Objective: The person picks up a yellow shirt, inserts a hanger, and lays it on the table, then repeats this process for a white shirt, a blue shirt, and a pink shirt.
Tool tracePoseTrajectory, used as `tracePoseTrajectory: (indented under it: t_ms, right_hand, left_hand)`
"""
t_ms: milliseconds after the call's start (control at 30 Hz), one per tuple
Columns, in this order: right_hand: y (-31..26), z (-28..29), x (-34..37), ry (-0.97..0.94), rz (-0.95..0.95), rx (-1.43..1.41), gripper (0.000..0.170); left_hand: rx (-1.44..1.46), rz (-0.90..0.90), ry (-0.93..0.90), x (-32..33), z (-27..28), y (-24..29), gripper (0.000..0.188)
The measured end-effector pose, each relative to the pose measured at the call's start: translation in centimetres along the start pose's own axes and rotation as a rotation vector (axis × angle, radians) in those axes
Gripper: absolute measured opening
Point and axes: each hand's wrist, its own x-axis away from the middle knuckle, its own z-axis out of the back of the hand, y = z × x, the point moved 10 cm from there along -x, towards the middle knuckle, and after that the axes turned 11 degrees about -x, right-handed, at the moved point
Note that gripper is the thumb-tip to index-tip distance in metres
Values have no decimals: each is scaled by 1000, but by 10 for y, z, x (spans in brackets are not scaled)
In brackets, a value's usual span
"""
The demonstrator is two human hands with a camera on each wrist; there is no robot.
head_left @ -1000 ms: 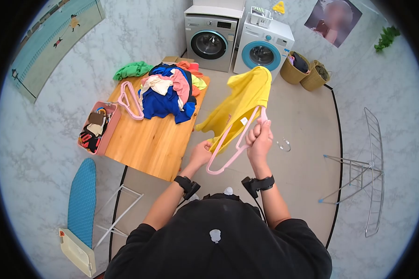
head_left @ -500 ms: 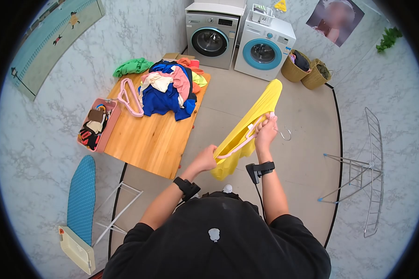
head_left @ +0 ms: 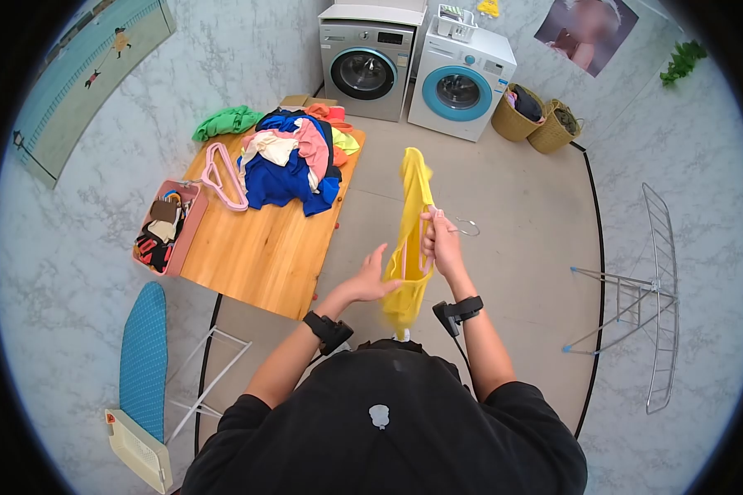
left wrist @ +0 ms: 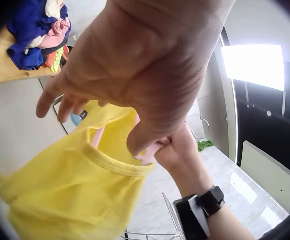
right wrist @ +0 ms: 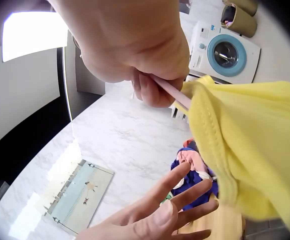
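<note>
A yellow garment (head_left: 408, 289) hangs on a pink hanger (left wrist: 146, 154), its neck opening turned toward me. My right hand (head_left: 443, 243) grips the hanger near its top, and the metal hook (head_left: 468, 226) sticks out to the right. In the right wrist view the pink bar runs from the curled fingers (right wrist: 152, 92) into the cloth. My left hand (head_left: 370, 280) is spread beside the left side of the garment, the thumb close to the neckline and the fingers straight. In the left wrist view that hand (left wrist: 135, 70) has nothing between its fingers.
A wooden table (head_left: 260, 268) on the left bears a pile of clothes (head_left: 285, 169), a green garment (head_left: 227, 122), pink hangers (head_left: 223, 177) and a pink bin (head_left: 191, 227). Washing machines (head_left: 454, 92) and wicker baskets (head_left: 516, 124) stand at the back. A drying rack (head_left: 656, 297) is at right.
My left hand has let go of the garment and spread its fingers. The right hand has moved slightly left with the hanger, and the yellow garment has swung round to hang lengthwise.
</note>
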Motion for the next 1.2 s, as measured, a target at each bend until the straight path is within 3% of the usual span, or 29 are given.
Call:
tracePoseTrajectory:
  t_ms: [67, 133, 167, 233, 267, 333, 367, 400, 467, 500, 600, 733, 800, 833, 900, 933, 1000, 1033, 1133, 1200]
  right_hand:
    - [-10, -3, 6, -50, -44, 31, 37]
    - [-18, -16, 19, -182, -112, 326, 36]
    - [-24, -17, 23, -266, -122, 446, 38]
    - [-46, -33, 42, -324, -92, 606, 38]
    - [-53, -41, 50, -381, -60, 767, 37]
    - [-62, -38, 55, -386, -21, 824, 36]
    - [-66, -38, 57, -392, 17, 878, 35]
    - [-69, -38, 61, -391, 20, 879, 35]
    - [-86, -41, 66, -358, 126, 873, 33]
    - [-87, -39, 67, -357, 126, 873, 33]
    - [-98, -23, 66, -241, 120, 933, 30]
    - [-124, 3, 69, -154, 178, 974, 26]
    - [-134, 10, 70, -133, 196, 981, 25]
    - [-138, 10, 71, -111, 195, 980, 25]
    - [-138, 10, 72, -87, 193, 976, 25]
    - [-135, 6, 71, -100, 215, 974, 24]
    - [-132, -3, 71, -112, 239, 972, 24]
    - [-127, -9, 71, -121, 214, 1015, 24]
    - [-118, -24, 69, -154, 179, 1082, 22]
    - [-115, -40, 69, -177, 172, 1105, 21]
  left_hand:
    - [86, -40, 108, -4, 20, 3, 87]
    - [112, -118, 383, 1, 70, 15, 84]
    - [112, -118, 382, 1, 80, 19, 84]
    - [-93, -224, 691, 17, 121, 37, 83]
    - [-91, -225, 691, 17, 126, 38, 83]
    - [-248, -191, 791, 24, 141, 44, 83]
    - [-296, -190, 948, 35, 151, 51, 64]
    - [-295, -193, 950, 33, 151, 44, 64]
    - [-62, -132, 648, 5, 136, 8, 41]
    - [-66, -189, 714, 15, 142, 20, 23]
    - [-111, -131, 557, 14, 137, 12, 20]
    - [-269, -120, 532, 24, 154, -10, 19]
    - [-310, 65, 517, 24, 164, -36, 19]
    - [-311, 65, 521, 26, 164, -35, 19]
    - [-307, -133, 560, 36, 161, -6, 25]
    - [-309, -135, 559, 37, 161, 6, 25]
    - [-372, -396, 752, 55, 166, 58, 31]
    - [-373, -397, 752, 58, 167, 71, 31]
    - [-405, -560, 682, 63, 149, 110, 31]
    - [-359, -564, 427, 52, 121, 114, 25]
